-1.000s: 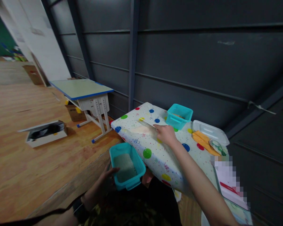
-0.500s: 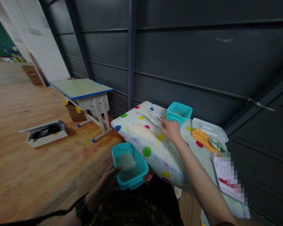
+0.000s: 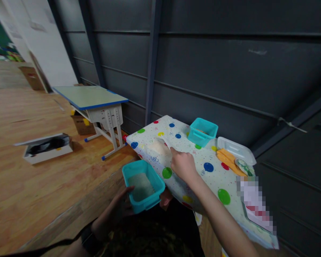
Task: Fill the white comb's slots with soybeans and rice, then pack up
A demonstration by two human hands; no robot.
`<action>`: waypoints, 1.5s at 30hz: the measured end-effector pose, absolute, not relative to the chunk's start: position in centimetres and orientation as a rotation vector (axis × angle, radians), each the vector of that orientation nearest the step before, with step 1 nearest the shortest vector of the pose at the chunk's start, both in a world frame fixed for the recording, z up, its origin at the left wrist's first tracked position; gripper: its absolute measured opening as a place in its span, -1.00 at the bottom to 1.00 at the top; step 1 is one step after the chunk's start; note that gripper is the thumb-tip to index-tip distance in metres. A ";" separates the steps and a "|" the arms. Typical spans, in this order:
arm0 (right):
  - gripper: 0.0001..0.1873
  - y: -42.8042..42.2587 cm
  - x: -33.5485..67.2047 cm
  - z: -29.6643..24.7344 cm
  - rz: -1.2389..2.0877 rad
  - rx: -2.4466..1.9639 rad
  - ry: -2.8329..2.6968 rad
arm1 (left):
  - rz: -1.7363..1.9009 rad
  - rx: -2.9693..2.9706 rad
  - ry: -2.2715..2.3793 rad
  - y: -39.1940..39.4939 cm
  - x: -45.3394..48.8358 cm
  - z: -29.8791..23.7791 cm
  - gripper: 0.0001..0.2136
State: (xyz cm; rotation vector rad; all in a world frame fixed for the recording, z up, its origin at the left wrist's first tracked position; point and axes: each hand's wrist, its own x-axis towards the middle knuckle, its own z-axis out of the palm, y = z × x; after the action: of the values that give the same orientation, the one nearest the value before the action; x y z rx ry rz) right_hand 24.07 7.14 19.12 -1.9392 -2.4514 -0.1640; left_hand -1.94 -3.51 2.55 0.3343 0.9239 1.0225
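Note:
My left hand [image 3: 122,202] grips the near left side of a teal plastic container [image 3: 143,206], its thumb over the rim. Pale fine grains [image 3: 141,186] cover the container's bottom; it is held just off the table's front edge. Closed around a thin white flat tool [image 3: 166,141], my right hand [image 3: 184,164] is over the table; the tool is seen nearly edge-on, so its exact kind is unclear. Its blade is at the far right side of a low pale heap [image 3: 155,147] on the balloon-patterned tablecloth [image 3: 182,184].
A second teal container [image 3: 200,137] stands at the table's back, beside a clear lid [image 3: 238,149], an orange cloth [image 3: 228,160] and a round green-patterned item [image 3: 244,166]. A school desk [image 3: 93,97] stands left. An open white box [image 3: 46,150] lies on the floor.
My right hand has moved left and nearer with the white tool, from behind the heap to its right side. The left hand's container has shifted only slightly.

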 end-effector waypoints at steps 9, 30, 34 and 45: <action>-0.42 8.6 28.6 19.5 0.021 -1.739 -1.876 | 0.893 0.350 1.056 -2.2 -0.8 1.4 -0.19; -0.46 9.2 35.6 15.1 0.967 -1.431 -0.978 | 0.980 0.425 1.081 -2.3 0.5 4.6 -0.15; -0.47 9.5 35.6 14.6 0.936 -1.462 -0.966 | 0.979 0.418 1.115 -2.3 0.8 5.2 -0.19; -0.45 9.4 35.0 13.8 1.048 -1.430 -0.917 | 0.977 0.452 1.115 -1.7 0.3 3.7 -0.25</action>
State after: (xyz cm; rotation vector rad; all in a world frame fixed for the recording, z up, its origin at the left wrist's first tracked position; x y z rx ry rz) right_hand 34.98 9.45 13.83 -1.4298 -0.9168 1.0476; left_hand 0.33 -1.71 3.70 0.4523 1.1152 0.9767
